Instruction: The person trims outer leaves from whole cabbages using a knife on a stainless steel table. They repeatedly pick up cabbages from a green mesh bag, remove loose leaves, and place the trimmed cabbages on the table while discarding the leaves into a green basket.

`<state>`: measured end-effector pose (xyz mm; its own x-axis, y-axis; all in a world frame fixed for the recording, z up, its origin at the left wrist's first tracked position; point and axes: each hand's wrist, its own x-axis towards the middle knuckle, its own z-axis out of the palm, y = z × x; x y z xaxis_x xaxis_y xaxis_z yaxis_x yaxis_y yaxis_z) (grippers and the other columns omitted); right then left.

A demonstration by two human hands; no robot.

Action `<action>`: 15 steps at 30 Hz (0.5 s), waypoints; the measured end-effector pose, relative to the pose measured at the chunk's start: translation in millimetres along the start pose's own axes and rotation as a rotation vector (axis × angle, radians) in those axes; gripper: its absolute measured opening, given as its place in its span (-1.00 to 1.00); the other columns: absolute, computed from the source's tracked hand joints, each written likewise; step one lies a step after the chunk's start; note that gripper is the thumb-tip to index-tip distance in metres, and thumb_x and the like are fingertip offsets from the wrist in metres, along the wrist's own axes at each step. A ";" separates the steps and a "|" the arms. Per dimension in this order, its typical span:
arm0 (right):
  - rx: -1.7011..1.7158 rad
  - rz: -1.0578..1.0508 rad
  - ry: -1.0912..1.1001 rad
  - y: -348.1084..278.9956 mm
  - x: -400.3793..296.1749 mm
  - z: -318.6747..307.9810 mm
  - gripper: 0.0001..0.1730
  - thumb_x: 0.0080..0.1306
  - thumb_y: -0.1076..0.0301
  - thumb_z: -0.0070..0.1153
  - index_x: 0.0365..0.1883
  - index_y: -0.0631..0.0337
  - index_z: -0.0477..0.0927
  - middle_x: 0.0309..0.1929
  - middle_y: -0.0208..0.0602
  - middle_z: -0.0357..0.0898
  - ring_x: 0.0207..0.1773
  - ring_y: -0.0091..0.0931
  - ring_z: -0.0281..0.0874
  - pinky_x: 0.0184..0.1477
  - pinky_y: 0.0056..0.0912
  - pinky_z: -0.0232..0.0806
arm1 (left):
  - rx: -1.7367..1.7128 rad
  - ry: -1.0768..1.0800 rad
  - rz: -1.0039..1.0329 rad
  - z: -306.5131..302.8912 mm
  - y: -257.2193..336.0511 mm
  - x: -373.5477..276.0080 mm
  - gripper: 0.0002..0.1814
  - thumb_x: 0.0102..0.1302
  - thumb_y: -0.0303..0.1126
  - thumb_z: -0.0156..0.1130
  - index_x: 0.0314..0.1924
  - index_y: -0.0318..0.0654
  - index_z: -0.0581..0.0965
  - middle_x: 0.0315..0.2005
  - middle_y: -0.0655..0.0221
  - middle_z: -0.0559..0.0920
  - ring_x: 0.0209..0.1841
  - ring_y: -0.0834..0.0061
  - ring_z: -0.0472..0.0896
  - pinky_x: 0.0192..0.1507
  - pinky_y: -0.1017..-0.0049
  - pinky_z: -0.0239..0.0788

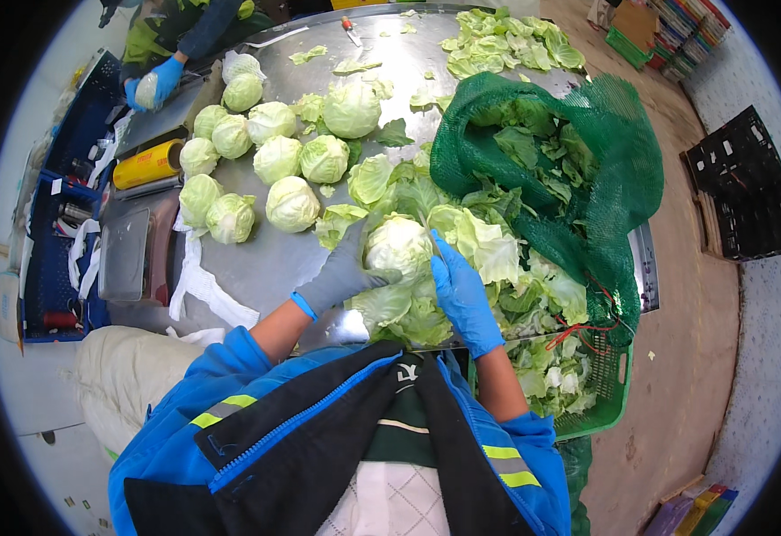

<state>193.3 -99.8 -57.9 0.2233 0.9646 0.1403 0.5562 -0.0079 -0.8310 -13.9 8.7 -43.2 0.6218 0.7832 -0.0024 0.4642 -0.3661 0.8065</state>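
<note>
My left hand (347, 271), in a grey glove over a blue one, holds the left side of a pale cabbage head (398, 245) at the table's near edge. My right hand (464, 291), blue-gloved, grips a knife, its handle mostly hidden, with the thin blade (428, 231) at the cabbage's right side. Loose outer leaves (400, 311) lie under and around this head. Several trimmed cabbages (293, 204) rest to the left on the steel table (249, 264). At the right, a green mesh bag (604, 194) gapes, with dark green leaves inside.
A green crate (604, 409) of leaves stands below the table edge at right. A leaf pile (511, 43) and a red-handled knife (351, 31) lie at the back. White netting (206, 285), a yellow film roll (148, 165) and a co-worker's gloved hands (156, 86) are at left.
</note>
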 end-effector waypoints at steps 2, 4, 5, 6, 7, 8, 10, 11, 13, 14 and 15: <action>-0.315 -0.115 0.042 -10.1 -7.1 -7.9 -0.46 0.43 0.23 -0.02 0.37 0.15 0.37 -0.09 -0.18 0.62 -0.28 -0.29 0.67 -0.34 -0.22 0.49 | -0.079 -0.094 -0.085 3.7 -1.9 6.8 0.13 -0.01 -0.17 0.60 0.47 -0.23 0.11 0.35 0.06 0.30 0.40 0.19 0.28 0.39 0.29 0.16; -0.540 -0.110 -0.101 -12.8 -10.4 -15.8 -0.40 0.39 0.29 0.00 0.41 -0.01 0.32 -0.21 -0.19 0.59 -0.34 -0.28 0.63 -0.41 -0.22 0.44 | -0.114 -0.137 -0.085 5.3 -4.2 14.9 0.11 0.01 -0.18 0.57 0.47 -0.29 0.12 0.36 0.03 0.29 0.41 0.18 0.27 0.39 0.31 0.16; -0.652 -0.108 -0.173 -12.0 -11.4 -18.4 -0.36 0.37 0.31 0.00 0.44 -0.08 0.29 -0.27 -0.20 0.58 -0.37 -0.28 0.61 -0.45 -0.21 0.41 | -0.093 -0.149 -0.080 4.1 -5.3 17.2 0.11 0.00 -0.18 0.57 0.47 -0.29 0.12 0.36 0.03 0.29 0.41 0.18 0.28 0.39 0.31 0.17; -0.706 -0.121 -0.192 -10.2 -11.5 -21.6 -0.35 0.36 0.33 0.00 0.44 -0.07 0.28 -0.30 -0.23 0.57 -0.39 -0.28 0.61 -0.46 -0.20 0.41 | -0.075 -0.164 -0.068 3.4 -2.6 21.7 0.12 0.00 -0.17 0.57 0.47 -0.29 0.12 0.36 0.03 0.29 0.40 0.18 0.29 0.39 0.31 0.18; -0.760 -0.133 -0.210 -8.3 -11.3 -24.3 -0.33 0.35 0.34 0.00 0.45 -0.06 0.26 -0.32 -0.25 0.56 -0.41 -0.29 0.60 -0.47 -0.19 0.41 | -0.058 -0.179 -0.056 4.0 0.2 24.4 0.12 -0.01 -0.17 0.57 0.47 -0.29 0.12 0.36 0.03 0.29 0.39 0.18 0.30 0.39 0.32 0.18; -0.814 -0.146 -0.230 -6.9 -11.1 -26.7 -0.32 0.34 0.35 0.01 0.46 -0.06 0.25 -0.35 -0.27 0.54 -0.43 -0.29 0.60 -0.48 -0.18 0.40 | -0.044 -0.174 -0.079 7.2 3.6 26.0 0.13 -0.03 -0.17 0.58 0.46 -0.30 0.11 0.35 0.02 0.29 0.39 0.17 0.31 0.38 0.31 0.19; -0.826 -0.080 -0.293 -6.4 -7.2 -30.6 -0.29 0.32 0.38 0.00 0.46 0.03 0.22 -0.38 -0.25 0.52 -0.46 -0.31 0.61 -0.49 -0.15 0.43 | -0.010 -0.160 -0.126 13.7 10.3 29.2 0.15 -0.05 -0.17 0.59 0.46 -0.32 0.11 0.35 -0.01 0.29 0.37 0.15 0.33 0.37 0.31 0.21; -0.831 -0.047 -0.325 -6.4 -5.5 -31.7 -0.28 0.30 0.40 -0.01 0.47 0.08 0.21 -0.39 -0.23 0.50 -0.47 -0.32 0.62 -0.49 -0.14 0.44 | 0.019 -0.147 -0.135 15.6 11.5 29.3 0.16 -0.06 -0.16 0.59 0.45 -0.33 0.11 0.34 -0.03 0.29 0.37 0.13 0.34 0.36 0.30 0.22; -0.833 -0.030 -0.278 -1.9 -5.2 -29.7 -0.28 0.31 0.41 -0.02 0.48 0.06 0.20 -0.38 -0.21 0.52 -0.47 -0.31 0.62 -0.49 -0.14 0.45 | 0.074 -0.126 -0.153 19.8 15.4 28.4 0.18 -0.09 -0.14 0.61 0.45 -0.36 0.11 0.33 -0.06 0.30 0.35 0.10 0.35 0.35 0.27 0.23; -0.834 -0.022 -0.255 0.4 -5.0 -28.4 -0.28 0.31 0.42 -0.03 0.48 0.06 0.19 -0.37 -0.20 0.52 -0.47 -0.30 0.62 -0.49 -0.14 0.45 | 0.073 -0.131 -0.165 20.7 18.0 27.9 0.19 -0.10 -0.12 0.61 0.45 -0.37 0.10 0.32 -0.08 0.30 0.35 0.08 0.36 0.35 0.27 0.24; -0.851 -0.011 -0.251 1.1 -2.8 -26.5 -0.28 0.32 0.43 -0.04 0.48 0.04 0.18 -0.37 -0.19 0.53 -0.47 -0.30 0.63 -0.48 -0.15 0.45 | 0.077 -0.135 -0.177 18.5 22.7 27.2 0.21 -0.11 -0.11 0.61 0.44 -0.38 0.10 0.32 -0.09 0.31 0.34 0.07 0.36 0.34 0.27 0.24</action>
<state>214.5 -109.5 -45.0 0.0881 0.9943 -0.0598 0.9863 -0.0955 -0.1343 25.2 12.3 -35.9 0.6023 0.7664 -0.2232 0.6175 -0.2701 0.7388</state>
